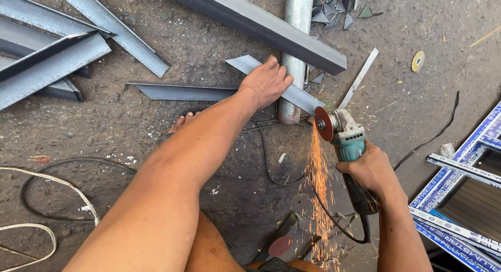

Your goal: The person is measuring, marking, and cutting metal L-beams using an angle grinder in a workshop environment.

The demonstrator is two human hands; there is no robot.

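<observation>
My left hand (267,82) presses down on a flat grey steel strip (245,62) that lies across a round metal pipe (297,21). My right hand (370,170) grips the body of a teal angle grinder (347,139). Its reddish cutting disc (323,123) meets the right end of the strip, and orange sparks (317,183) stream down toward me. The grinder's black cord (334,222) loops below it. My toes (182,120) show beside the left forearm.
Several grey steel angle bars (52,58) lie at the upper left, one more (182,92) beside my arm, and a long dark beam (261,26) crosses the top. Metal offcuts (329,11), a spare yellow disc (417,61), cables (47,186) and blue-wrapped frames (459,193) surround the dirt floor.
</observation>
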